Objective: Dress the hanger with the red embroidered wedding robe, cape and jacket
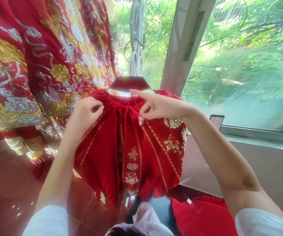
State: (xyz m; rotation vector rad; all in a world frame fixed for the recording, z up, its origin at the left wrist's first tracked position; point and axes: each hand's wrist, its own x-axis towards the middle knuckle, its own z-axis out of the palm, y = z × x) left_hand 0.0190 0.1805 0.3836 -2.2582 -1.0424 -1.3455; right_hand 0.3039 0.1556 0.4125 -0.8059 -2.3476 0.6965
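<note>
Currently, the left hand (87, 109) is pinching the gathered top of one red skirt (99, 154) between closed fingers; the right hand (156, 105) is pinching it farther along, one finger extending against one dark hanger (131, 84). The skirt is hanging upright below this hanger, blocking part of the floor (89, 209). Embroidered garments (67, 62) are hanging leftward; one red cloth (200, 216) is lying lower right.

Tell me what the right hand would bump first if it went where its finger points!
Probably the hanger. The right hand points its index finger toward it, though depth is unclear, so it might pass in front.
</note>
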